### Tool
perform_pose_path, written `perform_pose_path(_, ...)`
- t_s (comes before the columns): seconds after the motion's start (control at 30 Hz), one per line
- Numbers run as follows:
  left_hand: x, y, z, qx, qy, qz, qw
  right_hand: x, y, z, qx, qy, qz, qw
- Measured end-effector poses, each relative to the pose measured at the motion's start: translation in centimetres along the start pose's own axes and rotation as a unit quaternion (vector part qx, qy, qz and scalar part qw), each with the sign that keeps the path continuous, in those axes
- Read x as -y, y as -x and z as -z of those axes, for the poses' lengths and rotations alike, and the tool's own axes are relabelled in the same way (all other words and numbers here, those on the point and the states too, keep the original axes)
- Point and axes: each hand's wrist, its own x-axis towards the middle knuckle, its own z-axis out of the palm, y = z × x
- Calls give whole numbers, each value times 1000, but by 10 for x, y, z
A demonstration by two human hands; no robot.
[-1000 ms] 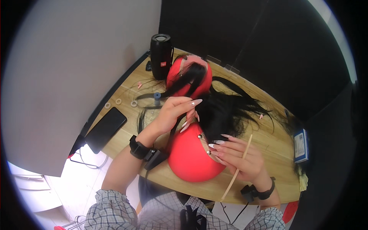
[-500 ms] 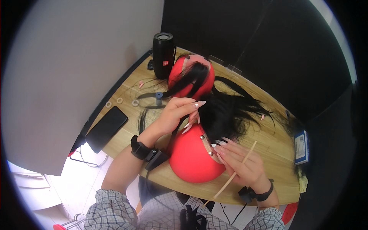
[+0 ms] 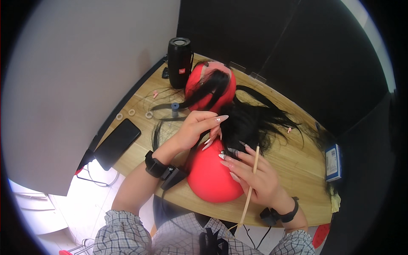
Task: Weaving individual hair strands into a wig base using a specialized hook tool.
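Note:
A red rounded head form point(image 3: 212, 178) sits at the near edge of the table, with long black hair point(image 3: 242, 127) spread over its far side. At the hair's left edge my left hand point(image 3: 199, 129) is closed in a pinch on strands. My right hand point(image 3: 255, 172) lies over the form's right side, its fingertips by a silver pin and the hair. Between its fingers it holds a thin wooden stick point(image 3: 251, 182), slanting down toward my lap; whether the fingertips also grip hair cannot be made out.
A second red head form point(image 3: 199, 87) with black hair stands behind, beside a black cylindrical speaker point(image 3: 180, 63). A phone point(image 3: 117, 143), pale rings point(image 3: 131, 112) and a grey-blue spool point(image 3: 175, 109) lie left. A blue-white box point(image 3: 333, 162) stands at the right edge.
My right hand has shifted left and slightly up, closer to my left hand, covering the form's tan edge strip. The wooden stick now stands steeper. My left hand has stayed almost in place.

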Motion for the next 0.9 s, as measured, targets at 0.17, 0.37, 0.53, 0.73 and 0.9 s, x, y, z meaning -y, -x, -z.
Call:
perform_pose_path(0.17,8,-2,4,-8,6,-8,1000,-4,-10,4,1,-107,-93,990)
perform_pose_path(0.37,2,-1,3,-19,-3,1,1000,-14,-31,29,-63,-81,-105,989)
perform_pose_path(0.53,1,-2,4,-29,-41,8,999,-51,-49,53,-207,-165,-158,951)
perform_pose_path(0.73,-8,1,12,-45,-9,-53,998,-101,-80,96,-225,-142,-186,946)
perform_pose_path(0.9,-8,-1,16,-30,16,-62,998,-169,-74,113,-137,-229,-297,917)
